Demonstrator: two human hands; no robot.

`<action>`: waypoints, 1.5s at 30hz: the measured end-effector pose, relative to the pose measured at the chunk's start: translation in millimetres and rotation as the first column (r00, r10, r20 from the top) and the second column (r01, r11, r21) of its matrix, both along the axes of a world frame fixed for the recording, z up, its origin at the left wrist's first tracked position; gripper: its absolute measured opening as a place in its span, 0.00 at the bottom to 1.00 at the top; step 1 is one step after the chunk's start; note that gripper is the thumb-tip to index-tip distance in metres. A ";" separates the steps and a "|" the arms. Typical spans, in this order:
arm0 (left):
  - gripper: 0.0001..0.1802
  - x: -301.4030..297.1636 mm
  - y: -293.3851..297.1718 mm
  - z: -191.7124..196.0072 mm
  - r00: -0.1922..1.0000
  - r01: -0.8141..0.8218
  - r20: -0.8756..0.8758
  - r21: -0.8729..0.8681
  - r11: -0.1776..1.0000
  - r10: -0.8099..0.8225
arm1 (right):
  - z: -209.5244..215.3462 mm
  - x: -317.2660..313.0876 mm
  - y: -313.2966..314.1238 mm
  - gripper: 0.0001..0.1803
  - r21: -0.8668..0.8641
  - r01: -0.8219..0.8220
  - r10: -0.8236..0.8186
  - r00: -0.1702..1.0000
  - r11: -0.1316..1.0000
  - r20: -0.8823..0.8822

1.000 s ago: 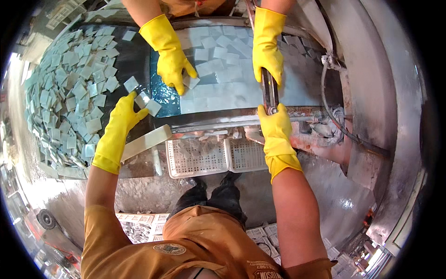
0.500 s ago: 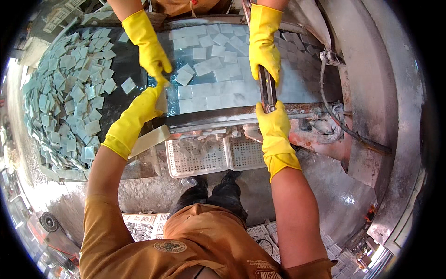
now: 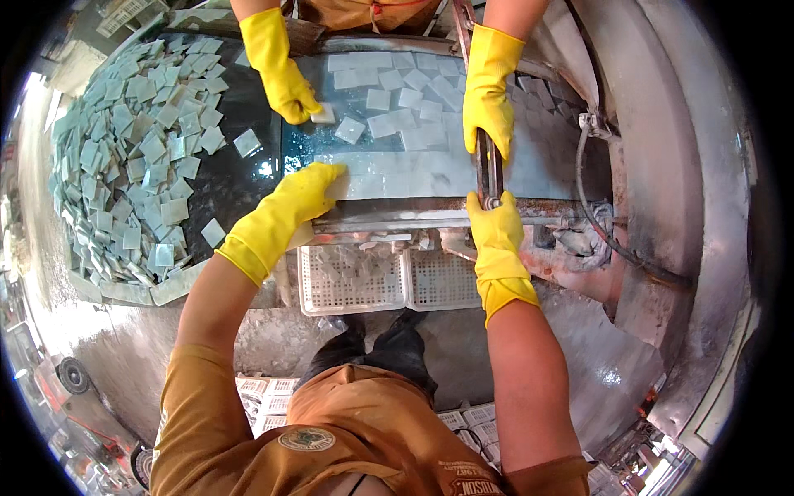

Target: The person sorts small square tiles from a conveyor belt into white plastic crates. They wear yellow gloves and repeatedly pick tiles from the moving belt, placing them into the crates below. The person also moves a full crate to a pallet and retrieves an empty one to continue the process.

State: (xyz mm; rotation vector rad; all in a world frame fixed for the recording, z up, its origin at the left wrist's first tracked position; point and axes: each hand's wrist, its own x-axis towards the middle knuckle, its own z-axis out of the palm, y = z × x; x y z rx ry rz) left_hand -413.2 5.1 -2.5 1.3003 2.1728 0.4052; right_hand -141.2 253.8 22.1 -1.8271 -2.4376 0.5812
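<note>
My left hand (image 3: pixel 299 197), in a yellow rubber glove, reaches to the near left end of the laid pale tiles (image 3: pixel 405 175). Its fingers stretch over the end of the nearest row, with the thumb apart from them. My right hand (image 3: pixel 498 240), also gloved, is closed round the near end of a long metal bar (image 3: pixel 490 175) that lies across the tiles. Opposite me, a co-worker's gloved hand (image 3: pixel 490 107) rests on that same bar. The co-worker's other hand (image 3: pixel 289 93) pinches a small square tile (image 3: pixel 323 114) above the wet dark surface.
A heap of loose square tiles (image 3: pixel 136 157) covers the left of the worktop. White perforated baskets (image 3: pixel 354 307) stand below its near edge. A hose (image 3: pixel 579 178) and large metal machine housing (image 3: pixel 662 165) bound the right side.
My left hand has moved right onto the tile row, away from the co-worker's hand it was meeting. That co-worker's hand now holds a tile. My right hand keeps its grip on the bar.
</note>
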 end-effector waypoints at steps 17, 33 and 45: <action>0.38 -55.5 -220.6 44.8 0.847 -0.233 -0.522 -0.194 0.953 0.101 | -2.7 -0.9 0.1 0.32 -0.005 0.051 -0.051 0.999 0.999 0.008; 0.14 -101.8 -95.9 10.9 0.831 -0.255 -0.490 0.085 0.963 0.263 | -3.1 -0.5 -2.5 0.34 0.053 0.025 -0.026 1.000 0.998 0.010; 0.67 -110.6 -46.8 30.6 0.880 -0.357 -0.436 -0.349 0.866 0.188 | -4.9 1.7 -1.3 0.35 0.062 0.051 -0.051 0.999 0.997 -0.008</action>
